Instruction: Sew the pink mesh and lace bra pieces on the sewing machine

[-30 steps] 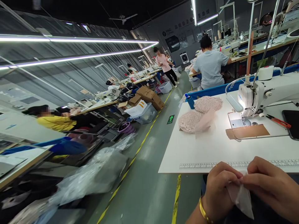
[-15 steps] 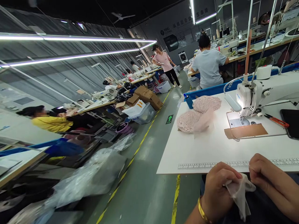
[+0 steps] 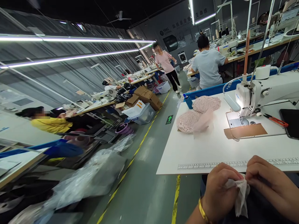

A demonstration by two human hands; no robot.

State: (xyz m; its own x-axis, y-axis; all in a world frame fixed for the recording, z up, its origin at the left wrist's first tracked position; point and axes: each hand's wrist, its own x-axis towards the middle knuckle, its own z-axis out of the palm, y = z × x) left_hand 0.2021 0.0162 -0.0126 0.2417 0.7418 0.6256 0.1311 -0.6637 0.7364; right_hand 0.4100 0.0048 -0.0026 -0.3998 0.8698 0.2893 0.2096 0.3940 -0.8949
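Pinched at its top by your left hand [image 3: 220,188] and right hand [image 3: 271,183], the sheer white cloth [image 3: 242,196] hangs lengthwise just off the bench's [image 3: 201,152] near edge, bulk nearest the left.

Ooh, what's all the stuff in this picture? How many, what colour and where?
White cloth: one, white, lower right
Table: one nearby, white, right
Sewing machine: one nearby, white, on table; more farther off
Lace heaps: two, pale pink, table's far left
Sheer fabric: one, pale pink, by lace heaps
Bottle: one, blue, behind lace heaps
Snips: one, orange-red, right
Phone: one, black, right edge
Cardboard boxes: at least two, brown, middle
Plastic bag: at least one, clear, lower left
People: at least four; yellow, pink, pale blue, white tops; background
Left hand: one, gold bracelet, holding white cloth
Right hand: one, bare, at white cloth
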